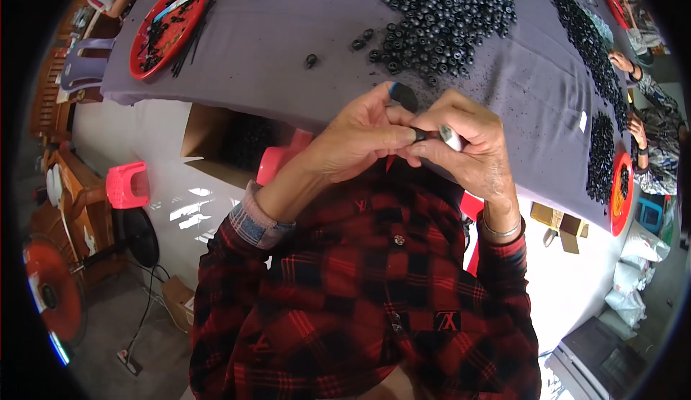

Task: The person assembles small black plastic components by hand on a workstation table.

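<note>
Both my hands meet in front of my chest, just past the near edge of the cloth-covered table (266, 62). My left hand (353, 134) is closed, its thumb and fingers pinching a small black round part (419, 134). A dark cover with a blue edge (404, 96) shows at one of its fingertips. My right hand (471, 144) is wrapped round a slim tool with a white rounded end (451, 138); its working end is hidden at the black part. Beyond the hands lies a large heap of black ring-shaped parts (439, 19), with a few loose ones to its left.
A red basin (134, 62) with black scraps stands at the table's left. Black parts (586, 40) line the right side, where another person's hands (637, 130) work near an orange-red basin (628, 209). Below are an open carton (201, 137), a pink stool (127, 184) and a fan (54, 292).
</note>
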### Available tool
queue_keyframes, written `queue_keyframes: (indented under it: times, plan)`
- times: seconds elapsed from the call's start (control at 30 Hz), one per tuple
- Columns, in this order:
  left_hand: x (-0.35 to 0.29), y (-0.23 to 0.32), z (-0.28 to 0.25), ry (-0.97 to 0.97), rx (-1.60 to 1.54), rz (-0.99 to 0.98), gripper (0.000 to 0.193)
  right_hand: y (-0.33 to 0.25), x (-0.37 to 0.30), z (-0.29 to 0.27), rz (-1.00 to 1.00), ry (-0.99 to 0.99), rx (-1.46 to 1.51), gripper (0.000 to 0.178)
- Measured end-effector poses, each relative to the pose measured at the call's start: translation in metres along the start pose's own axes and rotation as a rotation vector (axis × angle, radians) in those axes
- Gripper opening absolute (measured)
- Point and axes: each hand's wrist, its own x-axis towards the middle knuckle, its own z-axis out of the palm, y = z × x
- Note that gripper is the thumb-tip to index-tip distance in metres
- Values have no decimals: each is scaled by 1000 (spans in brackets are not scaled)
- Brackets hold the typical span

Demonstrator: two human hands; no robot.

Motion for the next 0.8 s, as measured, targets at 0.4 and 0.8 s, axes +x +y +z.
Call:
queue_keyframes:
  times: [0.4,0.8]
  plan:
    - [-17,31,-22,450,930,197,27,16,-3,-7,294,42,-281,11]
    - [-11,67,-109,793,1692,465,24,57,122,31,-153,-181,-739,16]
